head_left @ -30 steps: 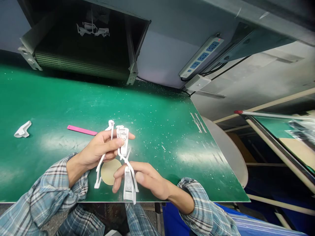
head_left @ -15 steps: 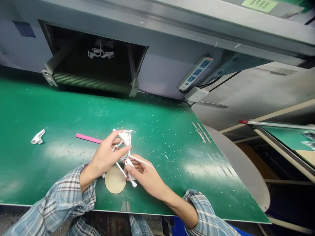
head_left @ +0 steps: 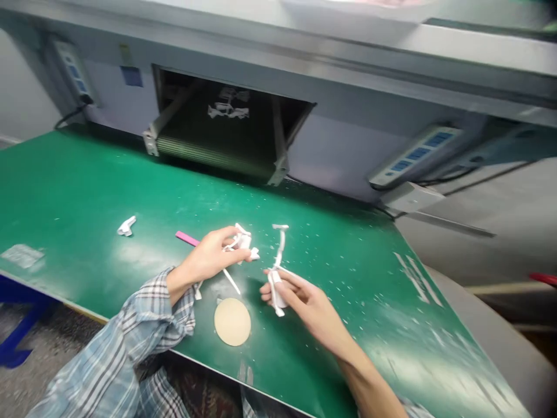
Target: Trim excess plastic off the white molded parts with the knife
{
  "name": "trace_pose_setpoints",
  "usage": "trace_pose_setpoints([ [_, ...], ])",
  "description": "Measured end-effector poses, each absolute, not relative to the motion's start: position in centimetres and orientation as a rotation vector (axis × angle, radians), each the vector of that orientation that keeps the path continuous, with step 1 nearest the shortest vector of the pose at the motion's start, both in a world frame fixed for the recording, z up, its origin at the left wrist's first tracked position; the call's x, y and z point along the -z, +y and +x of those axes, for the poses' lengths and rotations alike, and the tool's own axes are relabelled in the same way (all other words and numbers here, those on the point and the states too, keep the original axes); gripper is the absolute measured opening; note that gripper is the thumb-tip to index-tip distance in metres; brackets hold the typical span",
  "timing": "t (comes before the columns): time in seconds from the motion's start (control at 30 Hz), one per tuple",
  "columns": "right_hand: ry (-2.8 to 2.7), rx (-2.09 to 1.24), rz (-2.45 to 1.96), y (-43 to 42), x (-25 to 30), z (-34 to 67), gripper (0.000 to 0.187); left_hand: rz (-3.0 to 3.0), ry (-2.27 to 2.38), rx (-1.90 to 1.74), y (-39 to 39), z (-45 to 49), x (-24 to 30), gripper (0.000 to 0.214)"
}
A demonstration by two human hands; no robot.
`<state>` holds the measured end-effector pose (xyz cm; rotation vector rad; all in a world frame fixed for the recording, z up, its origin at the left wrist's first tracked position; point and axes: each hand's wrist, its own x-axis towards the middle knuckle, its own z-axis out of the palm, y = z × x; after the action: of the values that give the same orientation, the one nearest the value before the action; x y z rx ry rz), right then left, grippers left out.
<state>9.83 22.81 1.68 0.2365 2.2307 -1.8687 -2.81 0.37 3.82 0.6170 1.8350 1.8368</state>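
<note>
While the left hand [head_left: 208,254] pinches a branched white plastic part [head_left: 242,241], the right hand [head_left: 302,297] grips a second, longer white plastic part [head_left: 277,276].

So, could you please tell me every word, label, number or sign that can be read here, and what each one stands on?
No text can be read in this view.
Blue label on the grey panel: too blurred to read.
Pale yellow label above it: too blurred to read.
Pale sheet on the green bench top: too blurred to read.
</note>
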Motion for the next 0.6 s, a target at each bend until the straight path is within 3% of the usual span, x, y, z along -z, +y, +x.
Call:
trace_pose_setpoints([
  [0.17,3.042,0.708,0.438,25.3,-0.2,7.2,0.051,0.603,1.623,-1.925,-0.4,-3.6,-4.0,0.052],
  [0.3,3.196,0.522,0.365,24.8,-0.7,7.0,0.05,0.613,1.448,-2.056,-0.8,-3.4,-4.4,0.049],
  [0.4,3.351,0.758,0.193,23.5,-2.0,7.8,0.044,0.541,1.355,-2.143,-0.8,-3.0,-4.8,0.048],
  [0.47,3.21,1.27,0.045,22.2,-2.8,8.5,0.039,0.523,1.354,-2.135,-0.5,-2.5,-4.7,0.052],
  [0.53,2.707,1.914,-0.063,20.8,-3.2,9.1,0.042,0.536,1.375,-2.085,0.0,-1.9,-4.3,0.056],
  [0.6,2.145,2.343,-0.085,19.7,-3.1,9.4,0.047,0.586,1.473,-1.995,0.4,-1.0,-3.8,0.057],
])
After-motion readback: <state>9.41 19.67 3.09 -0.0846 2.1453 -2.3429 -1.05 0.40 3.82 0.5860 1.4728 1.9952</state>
